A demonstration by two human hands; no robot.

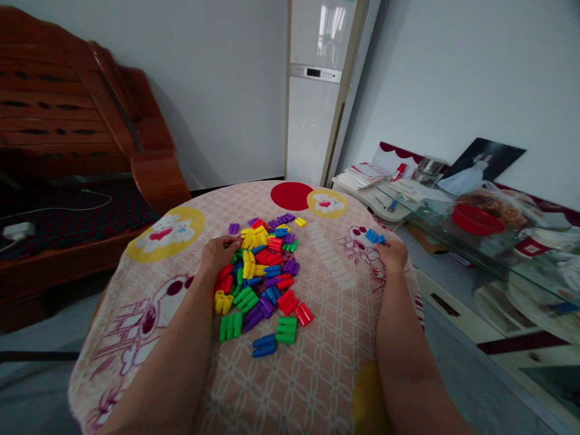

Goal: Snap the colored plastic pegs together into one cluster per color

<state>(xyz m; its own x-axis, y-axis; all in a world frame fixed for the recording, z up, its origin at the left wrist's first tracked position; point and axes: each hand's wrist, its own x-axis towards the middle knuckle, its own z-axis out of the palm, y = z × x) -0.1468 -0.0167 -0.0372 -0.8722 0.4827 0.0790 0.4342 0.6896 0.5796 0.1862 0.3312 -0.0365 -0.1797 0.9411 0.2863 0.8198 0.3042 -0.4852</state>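
Observation:
A heap of small plastic blocks [265,269] in red, yellow, green, blue and purple lies in the middle of a round table covered with a pink patterned cloth [326,350]. My left hand [220,254] rests at the heap's left edge, fingers curled onto yellow and green pieces. My right hand [392,254] is far to the right near the table's edge, fingers closed on a blue block [374,237]. A separate blue block [264,345] and a green one [286,330] lie nearest me.
A dark wooden bench [90,151] stands at the left with a white charger and cable on it. A tall white air-conditioner [317,90] stands behind the table. A glass shelf unit [475,229] with a red bowl, papers and a photo is at the right.

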